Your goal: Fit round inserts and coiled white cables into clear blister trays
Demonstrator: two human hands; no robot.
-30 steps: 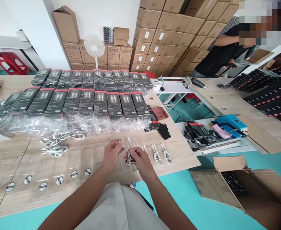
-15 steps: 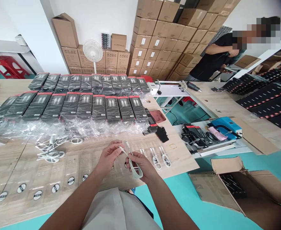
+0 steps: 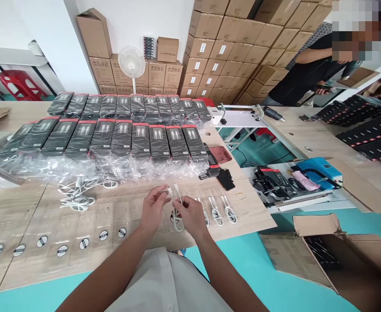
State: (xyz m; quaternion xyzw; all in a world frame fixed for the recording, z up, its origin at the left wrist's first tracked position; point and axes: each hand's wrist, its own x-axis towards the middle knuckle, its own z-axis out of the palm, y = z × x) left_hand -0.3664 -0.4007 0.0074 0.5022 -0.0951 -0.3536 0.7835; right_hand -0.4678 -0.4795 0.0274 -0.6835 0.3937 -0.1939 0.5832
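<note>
Head cam: white charging cable pinched between both hands.
Left hand has its fingers closed on the cable near the plug ends; right hand pinches the doubled run. Plugs stick up above the fingers, loop hangs below them. Just right of the right fingers: coiled cables on a wooden table. Left of the left hand: loose cables. Beyond the fingers: shrink-wrapped black retail boxes.
</note>
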